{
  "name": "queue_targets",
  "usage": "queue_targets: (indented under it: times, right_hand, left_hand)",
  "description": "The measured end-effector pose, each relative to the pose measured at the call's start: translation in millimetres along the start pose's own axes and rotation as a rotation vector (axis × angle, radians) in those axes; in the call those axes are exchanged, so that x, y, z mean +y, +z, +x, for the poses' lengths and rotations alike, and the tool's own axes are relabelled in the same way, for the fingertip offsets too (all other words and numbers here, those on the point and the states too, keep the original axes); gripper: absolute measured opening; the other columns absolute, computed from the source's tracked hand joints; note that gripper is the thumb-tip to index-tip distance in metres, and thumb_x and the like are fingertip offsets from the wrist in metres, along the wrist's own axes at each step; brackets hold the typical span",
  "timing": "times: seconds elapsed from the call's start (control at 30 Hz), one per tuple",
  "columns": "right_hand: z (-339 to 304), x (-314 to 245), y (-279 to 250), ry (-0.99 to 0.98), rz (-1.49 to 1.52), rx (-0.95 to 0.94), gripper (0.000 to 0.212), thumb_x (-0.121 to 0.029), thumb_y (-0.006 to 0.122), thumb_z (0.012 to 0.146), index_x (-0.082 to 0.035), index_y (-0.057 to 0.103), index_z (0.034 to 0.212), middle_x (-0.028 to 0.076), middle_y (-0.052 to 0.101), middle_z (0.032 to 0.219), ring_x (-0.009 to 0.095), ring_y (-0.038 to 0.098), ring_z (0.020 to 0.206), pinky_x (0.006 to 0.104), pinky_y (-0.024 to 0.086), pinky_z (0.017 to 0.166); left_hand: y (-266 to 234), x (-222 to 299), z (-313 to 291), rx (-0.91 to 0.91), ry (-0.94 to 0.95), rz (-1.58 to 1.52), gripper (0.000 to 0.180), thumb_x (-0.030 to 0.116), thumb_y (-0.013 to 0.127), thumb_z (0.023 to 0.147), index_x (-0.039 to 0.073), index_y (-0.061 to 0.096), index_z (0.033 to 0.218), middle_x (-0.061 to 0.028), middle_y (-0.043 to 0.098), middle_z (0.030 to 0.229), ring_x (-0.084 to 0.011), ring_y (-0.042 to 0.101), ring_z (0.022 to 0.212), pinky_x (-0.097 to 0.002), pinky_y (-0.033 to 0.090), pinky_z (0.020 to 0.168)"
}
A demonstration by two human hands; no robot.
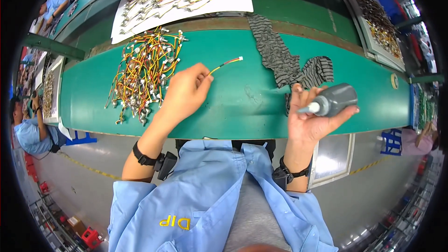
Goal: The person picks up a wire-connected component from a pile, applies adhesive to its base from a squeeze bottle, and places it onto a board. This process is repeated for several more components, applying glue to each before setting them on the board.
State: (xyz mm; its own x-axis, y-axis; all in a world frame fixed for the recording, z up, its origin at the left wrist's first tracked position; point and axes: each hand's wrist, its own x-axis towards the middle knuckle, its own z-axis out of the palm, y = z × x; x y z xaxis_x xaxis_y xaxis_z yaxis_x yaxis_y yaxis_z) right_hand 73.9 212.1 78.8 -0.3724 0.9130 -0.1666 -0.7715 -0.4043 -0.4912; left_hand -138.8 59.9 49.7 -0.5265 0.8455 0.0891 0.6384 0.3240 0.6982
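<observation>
Over the green mat [228,116], my left hand [185,92] is closed in a pinch on a short wire lead [226,63]. Its red, yellow and black wires point right and end in a small white connector; the other end is hidden inside my fingers. My right hand [305,123], palm up, holds a dark grey squeeze bottle [338,100] lying tilted, its pale nozzle aimed left. Just beyond that hand lies a crumpled black-and-grey striped cloth [275,51]. Left of my left hand is a tangled heap of wired metal parts [147,67].
Past the mat, a white sheet [240,3] carries rows of similar wired parts. A roll of tape [395,81] sits at the right end. A filled tray [373,32] stands far right, another [55,88] at left. A co-worker [30,130] is at left, another person [417,141] at right.
</observation>
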Motion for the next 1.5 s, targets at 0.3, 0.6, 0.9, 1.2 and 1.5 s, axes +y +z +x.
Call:
queue_targets:
  times: [0.3,0.6,0.9,1.2,1.5]
  right_hand:
    - [-30,62,41,0.165,-0.052,-0.250,0.081,-0.084,0.038,0.075,-0.006,0.053,0.095,0.003,0.056,0.067,0.015,0.048,0.057,0.0517,0.037,0.099]
    - [-36,72,55,0.096,-0.165,-0.547,0.087,-0.086,0.033,0.075,-0.003,0.050,0.093,0.002,0.046,0.058,0.012,0.039,0.049,0.0300,0.035,0.054]
    - [-30,63,58,0.288,-0.212,-0.484,0.088,-0.085,0.030,0.077,-0.002,0.051,0.096,0.003,0.046,0.058,0.013,0.040,0.051,0.0291,0.036,0.055]
    - [-14,48,64,0.281,-0.096,-0.222,0.085,-0.083,0.028,0.080,-0.003,0.054,0.095,0.005,0.049,0.063,0.015,0.042,0.052,0.0308,0.039,0.059]
    - [0,38,76,0.190,-0.135,-0.316,0.084,-0.083,0.033,0.078,-0.005,0.055,0.098,0.004,0.052,0.073,0.016,0.045,0.052,0.0391,0.042,0.089]
  left_hand:
    - [-30,59,2,0.095,-0.165,-1.366,0.012,0.013,0.060,0.092,0.001,0.058,0.090,-0.0107,0.065,0.079,-0.0168,0.066,0.070,-0.0229,0.048,0.050]
    - [-19,70,12,0.211,-0.088,-1.554,0.014,0.012,0.061,0.091,-0.001,0.060,0.097,-0.0114,0.065,0.086,-0.0174,0.064,0.075,-0.0262,0.051,0.064]
    - [-11,62,12,0.027,-0.232,-1.402,0.020,0.010,0.063,0.089,-0.003,0.062,0.104,-0.0106,0.065,0.087,-0.0152,0.061,0.079,-0.0281,0.048,0.072]
    - [6,71,-22,0.041,-0.020,-1.139,0.022,0.003,0.061,0.088,-0.006,0.058,0.108,-0.0106,0.064,0.092,-0.0157,0.063,0.079,-0.0293,0.051,0.075]
    - [11,73,3,-0.018,0.216,-0.849,0.029,-0.005,0.056,0.087,-0.007,0.050,0.115,-0.0151,0.065,0.101,-0.0187,0.066,0.090,-0.0290,0.053,0.078]
